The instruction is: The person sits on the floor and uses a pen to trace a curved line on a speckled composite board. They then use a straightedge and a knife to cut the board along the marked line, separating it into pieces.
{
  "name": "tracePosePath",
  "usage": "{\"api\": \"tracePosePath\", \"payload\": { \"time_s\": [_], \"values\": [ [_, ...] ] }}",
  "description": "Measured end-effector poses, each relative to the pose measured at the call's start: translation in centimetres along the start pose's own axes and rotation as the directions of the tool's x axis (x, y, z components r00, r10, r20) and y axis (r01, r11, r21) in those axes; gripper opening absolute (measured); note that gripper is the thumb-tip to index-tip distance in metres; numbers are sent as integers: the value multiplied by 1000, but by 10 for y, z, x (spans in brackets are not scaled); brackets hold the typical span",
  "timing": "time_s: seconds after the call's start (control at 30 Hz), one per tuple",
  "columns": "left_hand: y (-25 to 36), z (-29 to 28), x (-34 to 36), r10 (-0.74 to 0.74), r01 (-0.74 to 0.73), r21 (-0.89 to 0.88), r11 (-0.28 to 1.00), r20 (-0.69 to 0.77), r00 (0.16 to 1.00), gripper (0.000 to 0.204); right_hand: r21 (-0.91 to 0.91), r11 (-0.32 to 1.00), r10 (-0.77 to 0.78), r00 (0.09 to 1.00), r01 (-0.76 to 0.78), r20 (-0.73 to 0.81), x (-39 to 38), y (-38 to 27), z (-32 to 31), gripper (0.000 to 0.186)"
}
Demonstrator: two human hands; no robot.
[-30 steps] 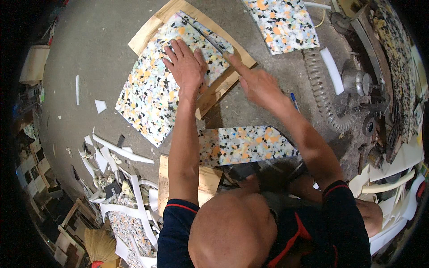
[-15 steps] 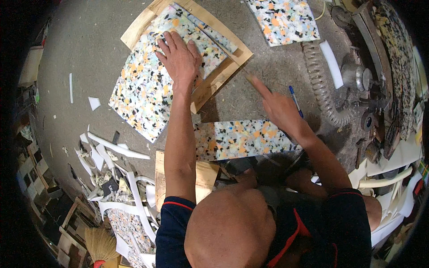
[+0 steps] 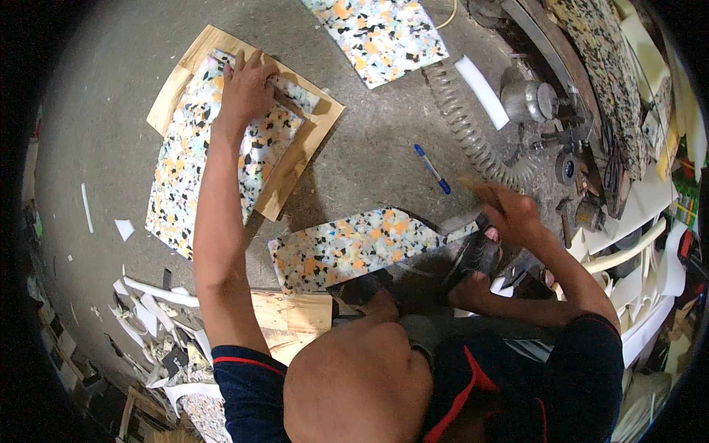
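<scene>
A speckled foam sheet (image 3: 185, 162) lies on a wooden board (image 3: 284, 184) on the floor, with a narrow foam strip (image 3: 301, 96) parted from its far right edge. My left hand (image 3: 247, 92) is over that edge, fingers bent around the strip; part of the grip is hidden. Off to the right, my right hand (image 3: 509, 214) is closed around the knife (image 3: 469, 182), whose visible end is smeared by motion. Below it, nearer me, lies another speckled foam piece (image 3: 354, 247) with a narrow tail, close to my feet.
A blue pen (image 3: 432, 168) lies mid-floor. Farther off are another foam sheet (image 3: 380, 37), a coiled clear hose (image 3: 461, 125), a white foam strip (image 3: 481, 92) and a metal machine part (image 3: 528, 101). White offcuts (image 3: 148, 314) heap at the left; foam scraps (image 3: 650, 273) pile at the right.
My right hand has drawn the knife away from the foam, toward the right and nearer me. My left hand has shifted from lying spread on the sheet to the strip. The view has shifted too.
</scene>
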State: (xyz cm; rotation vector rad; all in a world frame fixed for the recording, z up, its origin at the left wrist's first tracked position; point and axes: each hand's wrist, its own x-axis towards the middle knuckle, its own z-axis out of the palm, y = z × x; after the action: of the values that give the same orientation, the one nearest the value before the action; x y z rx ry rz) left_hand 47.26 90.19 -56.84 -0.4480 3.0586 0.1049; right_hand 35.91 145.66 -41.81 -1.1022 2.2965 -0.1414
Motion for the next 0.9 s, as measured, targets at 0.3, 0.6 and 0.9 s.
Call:
{"api": "tracePosePath", "payload": {
  "time_s": [0.3,0.6,0.9],
  "values": [
    [55,-125,17,-216,-246,-480,842,-717,663,24,-93,995,32,993,-42,-110,12,43,16,44],
    [165,-92,-193,270,62,-733,678,326,906,39,-264,961,42,985,-86,-168,38,37,45,47],
    [208,-59,-233,-14,274,-444,853,505,863,72,-365,930,33,999,-39,-20,86,-45,6,39]
  ]
}}
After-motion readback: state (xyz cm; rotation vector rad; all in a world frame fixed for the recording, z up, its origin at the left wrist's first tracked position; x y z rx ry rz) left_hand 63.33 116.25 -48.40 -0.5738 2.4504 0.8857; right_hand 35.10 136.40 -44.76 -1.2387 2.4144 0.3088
